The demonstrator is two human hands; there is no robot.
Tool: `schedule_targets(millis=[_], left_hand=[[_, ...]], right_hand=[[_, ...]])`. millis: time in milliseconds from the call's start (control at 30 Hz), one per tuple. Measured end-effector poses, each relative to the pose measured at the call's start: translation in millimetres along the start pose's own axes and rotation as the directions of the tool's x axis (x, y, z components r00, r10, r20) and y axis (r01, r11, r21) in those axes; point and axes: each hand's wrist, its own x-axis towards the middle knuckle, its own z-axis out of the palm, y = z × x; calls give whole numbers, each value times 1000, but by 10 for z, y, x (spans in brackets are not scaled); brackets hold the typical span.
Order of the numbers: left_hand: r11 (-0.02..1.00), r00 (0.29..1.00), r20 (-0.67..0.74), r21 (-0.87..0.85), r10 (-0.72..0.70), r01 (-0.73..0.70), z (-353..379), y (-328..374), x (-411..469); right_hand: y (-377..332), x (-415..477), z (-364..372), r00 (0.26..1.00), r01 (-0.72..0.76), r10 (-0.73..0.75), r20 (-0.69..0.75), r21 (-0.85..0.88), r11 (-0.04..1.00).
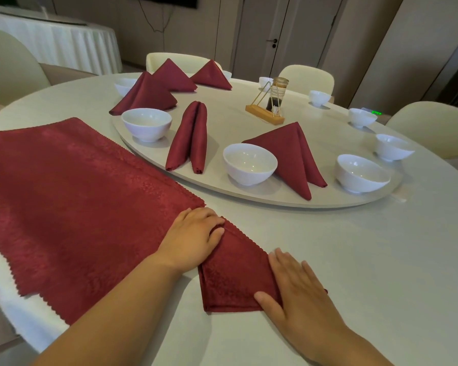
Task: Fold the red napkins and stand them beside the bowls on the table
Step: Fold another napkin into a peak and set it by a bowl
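Observation:
A folded red napkin (230, 276) lies flat on the white table near the front edge. My left hand (193, 236) presses on its upper left part, fingers bent over a fold. My right hand (299, 289) lies flat with straight fingers on its right edge. A stack of unfolded red napkins (72, 204) spreads to the left. On the turntable (249, 120) several folded napkins stand beside white bowls: one (291, 154) right of a bowl (250, 163), another (189, 136) right of a bowl (146, 124), more at the back (148, 93).
Further white bowls (361, 173) (393, 146) ring the turntable's right side. A wooden stand with a small bottle (269, 107) sits near its middle. Cream chairs (306, 77) surround the table; a second draped table (64, 40) is behind on the left.

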Motion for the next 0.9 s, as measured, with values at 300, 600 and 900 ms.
schedule_targets(millis=[300, 600, 900], left_hand=[[975, 881, -420, 45, 217, -219, 66, 28, 11], [978, 957, -239, -86, 163, -189, 22, 40, -9], [935, 922, -346, -236, 174, -265, -100, 105, -94]], right_hand=[[3, -99, -155, 964, 208, -198, -176, 42, 977], [-81, 87, -6, 871, 459, -427, -243, 93, 884], [186, 299, -299, 979, 195, -124, -160, 585, 787]])
